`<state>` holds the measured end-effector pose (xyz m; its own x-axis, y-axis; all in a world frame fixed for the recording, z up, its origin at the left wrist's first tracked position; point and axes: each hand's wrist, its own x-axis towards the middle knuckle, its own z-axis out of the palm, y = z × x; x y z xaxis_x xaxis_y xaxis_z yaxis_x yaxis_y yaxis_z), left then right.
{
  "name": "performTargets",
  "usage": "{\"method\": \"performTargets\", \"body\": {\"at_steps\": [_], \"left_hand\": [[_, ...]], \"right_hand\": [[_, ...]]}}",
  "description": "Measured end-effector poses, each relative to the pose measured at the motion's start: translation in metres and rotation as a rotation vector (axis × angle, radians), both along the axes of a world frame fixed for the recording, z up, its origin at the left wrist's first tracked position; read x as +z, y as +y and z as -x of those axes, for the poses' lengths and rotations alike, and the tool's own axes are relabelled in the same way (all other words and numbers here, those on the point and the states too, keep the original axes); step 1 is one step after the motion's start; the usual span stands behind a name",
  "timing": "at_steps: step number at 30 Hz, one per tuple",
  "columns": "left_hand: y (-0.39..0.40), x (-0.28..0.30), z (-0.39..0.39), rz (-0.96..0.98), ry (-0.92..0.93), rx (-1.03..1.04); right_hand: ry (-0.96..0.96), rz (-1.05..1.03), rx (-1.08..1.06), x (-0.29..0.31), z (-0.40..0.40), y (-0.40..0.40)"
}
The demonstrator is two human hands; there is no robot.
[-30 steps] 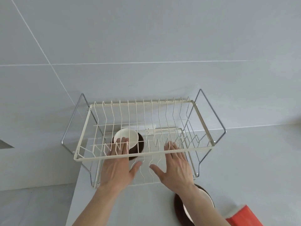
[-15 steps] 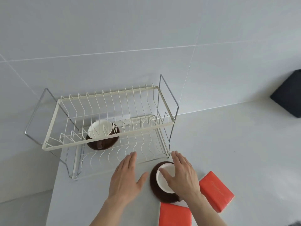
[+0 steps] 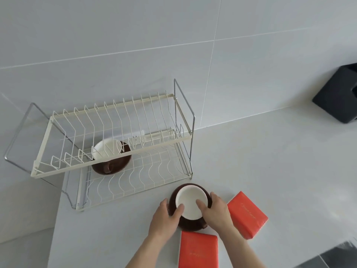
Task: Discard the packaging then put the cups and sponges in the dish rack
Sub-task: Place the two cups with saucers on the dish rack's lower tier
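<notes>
A brown cup with a white inside (image 3: pixel 190 202) stands on the white counter, just in front of the dish rack (image 3: pixel 114 167). My left hand (image 3: pixel 166 215) grips its left side and my right hand (image 3: pixel 216 211) grips its right side, thumbs over the rim. A second brown and white cup (image 3: pixel 112 157) lies in the lower tier of the cream wire rack, under the upper tier. Two orange sponges lie near my hands: one (image 3: pixel 198 250) below the cup, one (image 3: pixel 247 214) to its right.
The rack stands against a grey tiled wall, at the counter's left end (image 3: pixel 58 219). A black box (image 3: pixel 338 93) sits at the far right by the wall. A dark patch shows at the bottom right corner.
My hands came back out of the rack, leaving one cup there. They moved right onto the second cup on the counter and closed around it from both sides.
</notes>
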<state>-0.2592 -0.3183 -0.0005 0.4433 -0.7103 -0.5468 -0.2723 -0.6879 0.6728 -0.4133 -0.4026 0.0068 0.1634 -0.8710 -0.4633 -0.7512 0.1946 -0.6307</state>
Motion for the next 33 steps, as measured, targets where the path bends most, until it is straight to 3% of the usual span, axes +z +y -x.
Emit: {"method": "performTargets", "body": {"at_steps": [10,23,33], "left_hand": [[0.002,0.003,0.003,-0.012,0.119,0.127],[0.017,0.042,-0.030,0.158,0.046,0.220],[0.000,0.062,-0.092,0.209,-0.015,0.305]], "right_hand": [[-0.048,0.003,-0.058,0.003,0.003,-0.006],[-0.133,0.131,-0.107,0.037,-0.023,-0.005],[-0.222,0.079,-0.040,0.055,-0.092,-0.026]]}}
